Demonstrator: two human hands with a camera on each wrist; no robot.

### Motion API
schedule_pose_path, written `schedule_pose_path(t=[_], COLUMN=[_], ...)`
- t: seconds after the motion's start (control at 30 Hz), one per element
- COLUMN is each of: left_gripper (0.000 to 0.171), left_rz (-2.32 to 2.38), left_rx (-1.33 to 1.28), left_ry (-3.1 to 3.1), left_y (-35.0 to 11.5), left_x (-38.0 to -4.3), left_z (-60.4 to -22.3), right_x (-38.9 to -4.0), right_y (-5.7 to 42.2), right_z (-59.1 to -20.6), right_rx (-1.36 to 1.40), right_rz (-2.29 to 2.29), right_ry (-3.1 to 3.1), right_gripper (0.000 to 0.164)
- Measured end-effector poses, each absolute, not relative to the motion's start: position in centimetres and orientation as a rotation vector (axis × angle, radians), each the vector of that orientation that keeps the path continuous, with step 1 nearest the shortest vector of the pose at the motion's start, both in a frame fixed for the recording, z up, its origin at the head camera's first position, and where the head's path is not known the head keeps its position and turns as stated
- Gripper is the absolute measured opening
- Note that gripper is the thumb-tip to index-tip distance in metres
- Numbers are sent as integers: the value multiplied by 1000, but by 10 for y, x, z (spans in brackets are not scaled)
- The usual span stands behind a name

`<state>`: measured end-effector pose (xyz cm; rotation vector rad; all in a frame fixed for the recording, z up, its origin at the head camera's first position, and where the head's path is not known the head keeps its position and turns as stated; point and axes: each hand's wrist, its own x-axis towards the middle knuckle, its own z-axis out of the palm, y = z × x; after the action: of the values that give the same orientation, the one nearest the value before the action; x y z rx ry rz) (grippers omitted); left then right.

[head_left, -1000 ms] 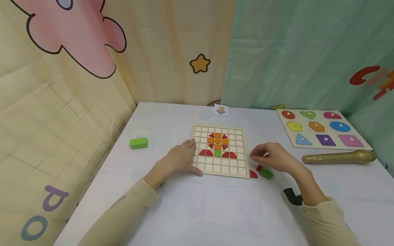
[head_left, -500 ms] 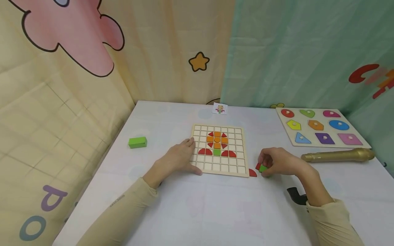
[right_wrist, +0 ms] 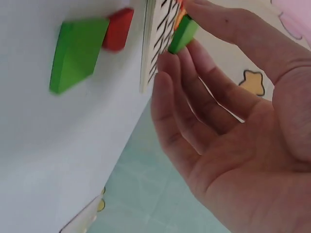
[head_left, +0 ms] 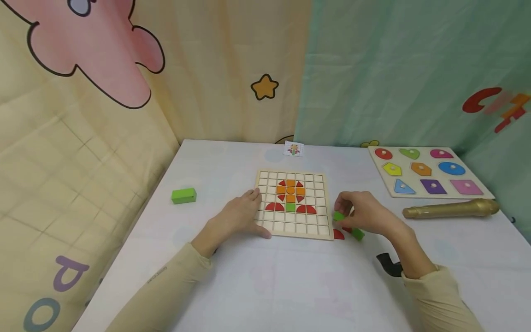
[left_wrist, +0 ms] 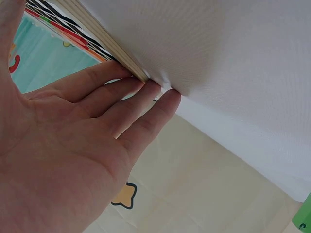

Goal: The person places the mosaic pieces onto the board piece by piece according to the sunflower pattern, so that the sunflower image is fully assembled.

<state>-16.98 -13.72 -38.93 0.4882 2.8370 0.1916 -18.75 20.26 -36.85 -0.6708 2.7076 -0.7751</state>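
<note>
A wooden grid board (head_left: pixel 307 229) lies on the table, bearing orange, red and green pieces in a flower-like pattern. My left hand (head_left: pixel 238 214) rests along the board's left edge, fingers extended; its fingertips touch the edge in the left wrist view. Beside the board's right edge, my right hand (head_left: pixel 367 213) pinches a green block (right_wrist: pixel 183 34) between thumb and fingers, raised off the table. Under that hand lie another green block (right_wrist: pixel 80 53) and a small red block (right_wrist: pixel 118 30). A red quarter-round piece (head_left: pixel 339 234) sits at the board's near right corner.
A longer green block (head_left: pixel 184 196) lies at the left. Behind the board is a small pattern card (head_left: pixel 293 149). At the right are a shape puzzle board (head_left: pixel 386 182), a gold microphone-shaped object (head_left: pixel 451 209) and a black curved object (head_left: pixel 389 265). Printed curtains (head_left: pixel 207 69) stand behind the table.
My right hand reached down to the loose pieces, took hold of a green block and moved left with it towards the board. The left hand stayed at the board's edge.
</note>
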Motion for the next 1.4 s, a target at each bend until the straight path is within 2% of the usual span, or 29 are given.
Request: schedule_pose_path(t=[0.67,1.4], left_gripper=[125,124], left_rz=[203,190], left_rx=[512,523], left_ry=[2852,2842], left_y=[-140,-140], left_x=[-170,-171], left_z=[-390,-389], right_x=[-189,-184], right_y=[105,94], right_z=[-384,-395], right_rx=[-825,-796], right_rz=[-898,-935], right_ry=[2740,2749], right_gripper=[25,21])
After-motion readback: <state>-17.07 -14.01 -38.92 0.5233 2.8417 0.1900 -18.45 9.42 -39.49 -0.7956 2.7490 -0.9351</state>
